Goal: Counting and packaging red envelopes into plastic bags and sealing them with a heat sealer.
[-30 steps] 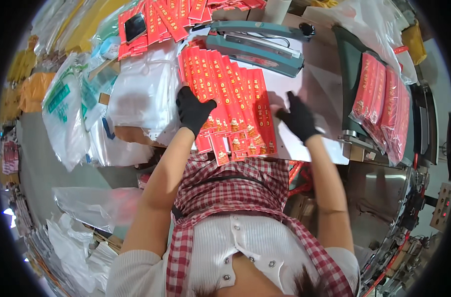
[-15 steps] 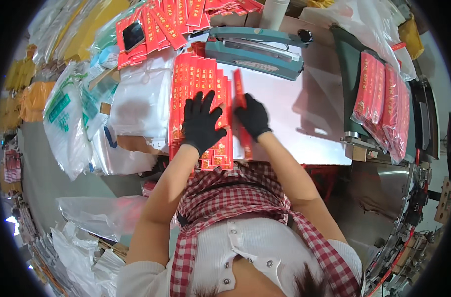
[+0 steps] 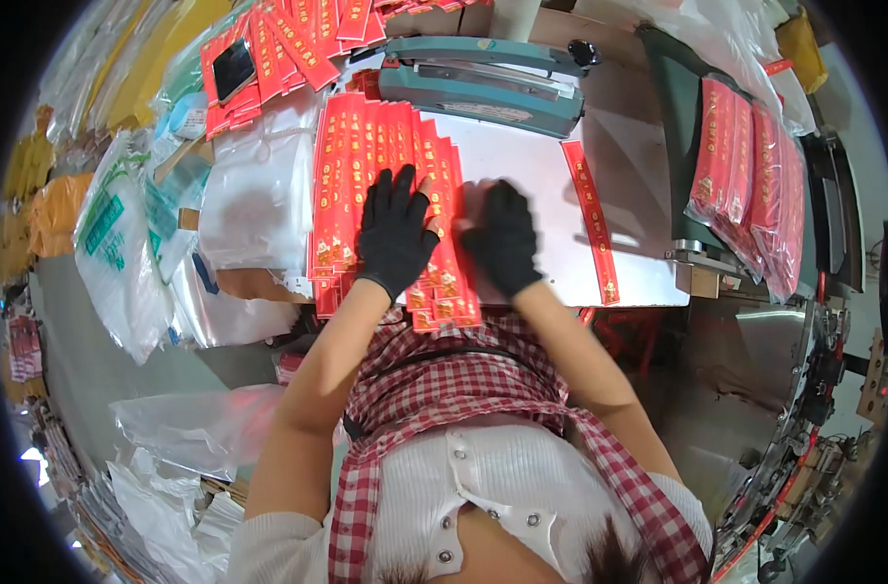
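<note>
Overlapping rows of long, narrow red strips with gold print [image 3: 342,195] lie on the white table top in front of me. My left hand [image 3: 397,234], in a black glove with bare fingertips, rests on this pile with its fingers spread. Just right of the pile's edge is my right hand [image 3: 502,238], gloved the same way. Motion smears its fingers, so whether it grips a strip cannot be made out. A single red strip [image 3: 592,224] lies by itself farther right, slightly slanted.
A teal bag sealer [image 3: 483,92] stands at the back. Clear plastic bags [image 3: 259,200] are stacked left of the pile. Behind them lie more red strips [image 3: 293,49] with a dark phone [image 3: 234,70] on top. Bagged red bundles [image 3: 726,165] sit at the right.
A single strip now lies apart on the right, where my right hand had held one beside the pile. That hand is back near the pile's edge; the left stays on it.
</note>
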### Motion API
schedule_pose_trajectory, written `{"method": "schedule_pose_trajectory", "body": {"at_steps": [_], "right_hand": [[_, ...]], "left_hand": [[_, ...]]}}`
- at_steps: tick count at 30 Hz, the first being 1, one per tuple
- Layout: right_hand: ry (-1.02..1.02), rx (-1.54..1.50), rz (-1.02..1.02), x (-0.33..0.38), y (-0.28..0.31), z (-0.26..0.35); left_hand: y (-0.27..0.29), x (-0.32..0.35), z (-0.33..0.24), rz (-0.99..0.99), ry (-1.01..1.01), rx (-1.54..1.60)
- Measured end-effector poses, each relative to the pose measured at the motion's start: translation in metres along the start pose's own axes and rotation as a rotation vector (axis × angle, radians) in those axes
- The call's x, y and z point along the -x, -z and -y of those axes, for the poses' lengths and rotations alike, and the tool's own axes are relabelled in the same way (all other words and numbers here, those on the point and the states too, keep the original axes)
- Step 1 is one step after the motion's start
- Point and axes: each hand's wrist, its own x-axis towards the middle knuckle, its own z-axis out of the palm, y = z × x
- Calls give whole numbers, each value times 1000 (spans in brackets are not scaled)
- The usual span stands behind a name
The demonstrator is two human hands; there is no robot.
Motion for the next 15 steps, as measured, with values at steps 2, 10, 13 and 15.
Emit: {"method": "schedule_pose_trajectory", "body": {"at_steps": [2, 10, 13, 15], "right_hand": [[-46, -79, 23, -2, -23, 32], [-143, -142, 69, -2, 7, -35], [-217, -212, 29, -4, 17, -50], [-354, -411, 119, -12, 22, -58]], "left_hand": [[-7, 3, -7, -74, 8, 87], [5, 6, -2, -55, 71, -17], [-1, -5, -31, -95, 12, 120], [-1, -7, -37, -8, -37, 81]]}}
